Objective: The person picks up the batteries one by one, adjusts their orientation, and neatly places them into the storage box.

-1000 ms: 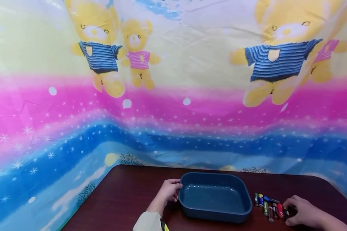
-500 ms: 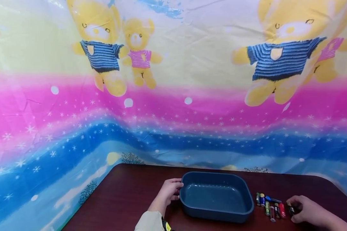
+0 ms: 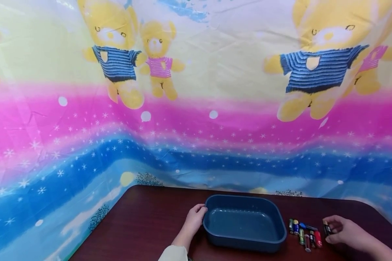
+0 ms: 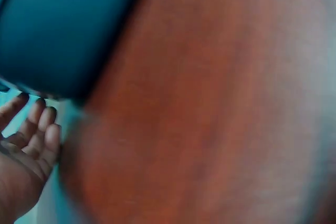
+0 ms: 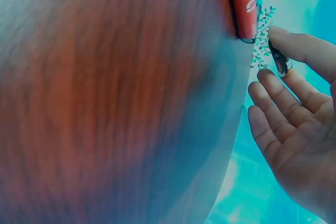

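A black battery with a gold-coloured end (image 3: 327,229) is pinched between the thumb and index finger of my right hand (image 3: 347,233). In the right wrist view the hand's other fingers extend loosely below that battery. To its left lie several batteries, among them a red battery (image 3: 318,239), a green one (image 3: 301,236) and a dark blue one (image 3: 296,227). My left hand (image 3: 194,219) holds the left rim of a dark blue-grey rectangular basin (image 3: 245,244). From the left wrist, its fingertips (image 4: 50,114) show right at the basin's outer wall.
Everything stands on a dark red-brown table (image 3: 143,221) with rounded corners. A blue item (image 3: 308,227) lies among the batteries. Behind the table hangs a sheet (image 3: 196,134) printed with teddy bears.
My right hand has drawn the black battery rightward, away from the other batteries, and tipped it up. The left hand stays at the basin's rim, its fingers slightly shifted.
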Motion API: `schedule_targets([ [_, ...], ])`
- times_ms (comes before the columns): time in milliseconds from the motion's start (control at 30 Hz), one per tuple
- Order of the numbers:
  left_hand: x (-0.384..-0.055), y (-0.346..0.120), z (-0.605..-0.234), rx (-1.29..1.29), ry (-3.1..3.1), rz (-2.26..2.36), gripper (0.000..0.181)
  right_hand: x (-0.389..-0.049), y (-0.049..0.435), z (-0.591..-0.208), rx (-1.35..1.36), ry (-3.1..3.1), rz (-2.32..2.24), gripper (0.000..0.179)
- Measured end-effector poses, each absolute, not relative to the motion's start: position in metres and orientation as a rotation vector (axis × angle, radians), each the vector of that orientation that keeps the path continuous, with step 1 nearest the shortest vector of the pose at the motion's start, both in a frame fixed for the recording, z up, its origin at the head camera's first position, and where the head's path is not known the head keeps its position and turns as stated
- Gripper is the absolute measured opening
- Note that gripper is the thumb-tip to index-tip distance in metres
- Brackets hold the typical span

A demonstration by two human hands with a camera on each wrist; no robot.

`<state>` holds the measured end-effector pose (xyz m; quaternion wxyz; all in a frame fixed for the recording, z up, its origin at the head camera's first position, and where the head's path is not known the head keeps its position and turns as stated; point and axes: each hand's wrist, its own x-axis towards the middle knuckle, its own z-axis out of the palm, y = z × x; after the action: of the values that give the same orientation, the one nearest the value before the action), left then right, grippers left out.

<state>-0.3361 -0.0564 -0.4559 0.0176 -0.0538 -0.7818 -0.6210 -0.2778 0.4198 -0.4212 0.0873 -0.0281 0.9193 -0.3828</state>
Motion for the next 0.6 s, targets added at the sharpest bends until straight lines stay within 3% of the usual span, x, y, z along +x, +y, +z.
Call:
schedule_targets([
  [600,-0.337,-0.054,-0.468,-0.141,-2.419,-1.86,0.038,-0.278,0.407,-0.399,-0.235,2.777,-1.21,0.06],
])
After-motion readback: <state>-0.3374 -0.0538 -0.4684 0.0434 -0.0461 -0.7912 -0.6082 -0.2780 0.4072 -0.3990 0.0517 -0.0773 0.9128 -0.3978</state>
